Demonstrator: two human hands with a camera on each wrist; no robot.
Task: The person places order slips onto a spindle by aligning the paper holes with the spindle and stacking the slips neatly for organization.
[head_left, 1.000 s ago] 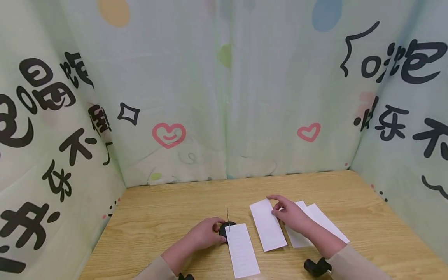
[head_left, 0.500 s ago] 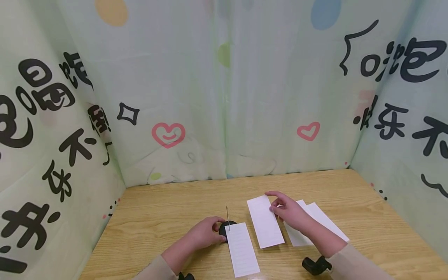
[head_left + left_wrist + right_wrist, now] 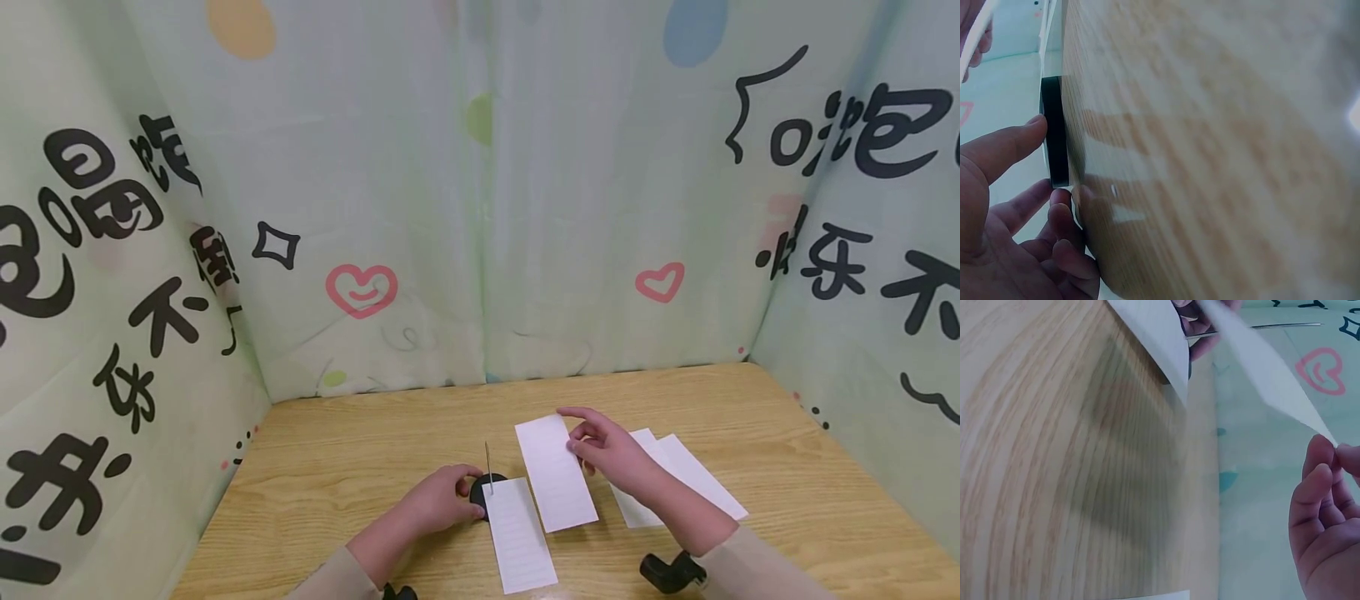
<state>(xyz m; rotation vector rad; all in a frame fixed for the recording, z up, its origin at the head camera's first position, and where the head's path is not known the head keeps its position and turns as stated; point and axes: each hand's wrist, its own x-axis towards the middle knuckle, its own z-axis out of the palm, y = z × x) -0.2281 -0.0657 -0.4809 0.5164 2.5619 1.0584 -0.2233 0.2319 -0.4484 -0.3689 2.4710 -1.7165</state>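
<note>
My left hand point(image 3: 438, 502) grips the edge of a spike paper holder's round black base point(image 3: 477, 492), its thumb on one side and fingers on another. From the base rises a thin metal spike point(image 3: 488, 463), which passes through the top of a white paper slip point(image 3: 519, 537). Another white paper slip point(image 3: 555, 475) is pinched along its right edge by my right hand point(image 3: 611, 452). In the right wrist view, this held paper point(image 3: 1275, 378) hangs raised off the table, and the spike point(image 3: 1288, 325) shows beyond it.
Two more white paper slips point(image 3: 697, 475) lie overlapping on the wooden table point(image 3: 360, 433), partly under my right forearm. A printed curtain point(image 3: 480, 250) encloses the back and both sides. A black wrist camera mount point(image 3: 671, 573) sits at my right sleeve.
My right hand has moved left with the pinched paper slip, bringing it nearer the spike. The left hand stays on the base.
</note>
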